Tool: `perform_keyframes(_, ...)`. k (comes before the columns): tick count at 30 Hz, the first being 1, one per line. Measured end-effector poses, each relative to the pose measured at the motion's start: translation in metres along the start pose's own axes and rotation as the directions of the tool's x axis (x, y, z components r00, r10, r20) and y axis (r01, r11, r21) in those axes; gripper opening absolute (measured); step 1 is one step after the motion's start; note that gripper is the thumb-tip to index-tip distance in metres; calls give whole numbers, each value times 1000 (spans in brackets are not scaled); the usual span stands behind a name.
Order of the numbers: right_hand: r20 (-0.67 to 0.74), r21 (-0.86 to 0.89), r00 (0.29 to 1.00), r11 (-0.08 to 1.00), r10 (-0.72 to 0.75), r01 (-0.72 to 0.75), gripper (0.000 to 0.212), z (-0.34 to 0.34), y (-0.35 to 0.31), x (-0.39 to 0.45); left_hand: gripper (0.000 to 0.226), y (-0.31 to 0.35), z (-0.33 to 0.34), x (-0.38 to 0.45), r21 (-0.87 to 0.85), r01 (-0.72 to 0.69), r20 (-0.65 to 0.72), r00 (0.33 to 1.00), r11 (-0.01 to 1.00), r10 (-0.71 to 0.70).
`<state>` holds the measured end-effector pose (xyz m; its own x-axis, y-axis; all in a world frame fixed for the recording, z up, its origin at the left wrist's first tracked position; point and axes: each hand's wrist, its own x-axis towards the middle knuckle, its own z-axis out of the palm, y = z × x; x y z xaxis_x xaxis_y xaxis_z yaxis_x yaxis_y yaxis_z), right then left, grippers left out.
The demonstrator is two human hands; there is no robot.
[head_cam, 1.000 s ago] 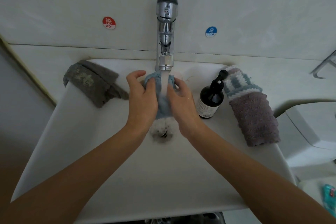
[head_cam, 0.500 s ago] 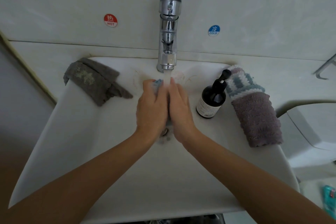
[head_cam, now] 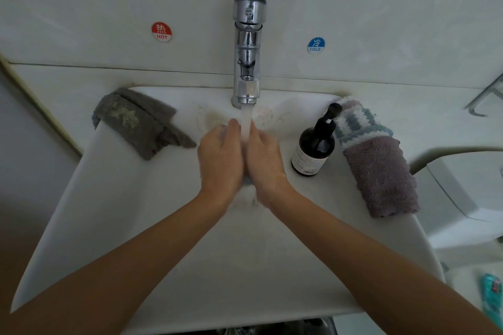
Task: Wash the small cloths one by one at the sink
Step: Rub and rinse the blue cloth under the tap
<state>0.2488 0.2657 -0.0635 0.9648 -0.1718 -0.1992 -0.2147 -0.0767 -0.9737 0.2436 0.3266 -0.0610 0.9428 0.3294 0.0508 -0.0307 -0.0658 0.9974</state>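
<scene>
My left hand point(head_cam: 220, 160) and my right hand point(head_cam: 265, 159) press palm to palm around a small blue cloth point(head_cam: 247, 179), of which only slivers show between them. They are over the white sink point(head_cam: 136, 226), under the water running from the chrome tap point(head_cam: 248, 49). A grey cloth point(head_cam: 136, 122) lies on the sink's left rim. On the right rim lie a white-and-blue patterned cloth point(head_cam: 359, 122) and a mauve cloth point(head_cam: 381, 177).
A dark pump bottle point(head_cam: 314, 149) stands on the right rim, beside my right hand. Red HOT point(head_cam: 161, 32) and blue COLD point(head_cam: 316, 45) stickers are on the wall. A white fixture point(head_cam: 468, 190) sits at the right, and a teal item point(head_cam: 491, 296) lies low right.
My hands closed together around the blue cloth, which hung spread out under the stream a second ago; now it is squeezed almost out of sight. They stay pressed under the water.
</scene>
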Motion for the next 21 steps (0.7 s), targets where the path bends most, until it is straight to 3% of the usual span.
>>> perform_keyframes(5,45,181,998,982,-53,44,32,-5,-6,-8,32,3,-5,6,-102,-16,-104,995,995,6)
perform_keyframes(8,111,118,988,989,-105,91,37,-3,3,-9,21,0,-9,20,-157,19,-194,980,987,-50)
perform_keyframes(11,132,-5,977,985,-168,170,25,0,5,-11,12,2,-13,27,-132,1,-222,975,991,-30)
perform_keyframes(17,-79,84,979,977,-190,197,10,-6,-2,-4,18,-1,-11,20,-49,-25,-1,1000,998,25)
perform_keyframes(21,-189,184,970,965,-152,187,21,-19,-11,1,20,-1,-7,9,17,-74,89,993,997,72)
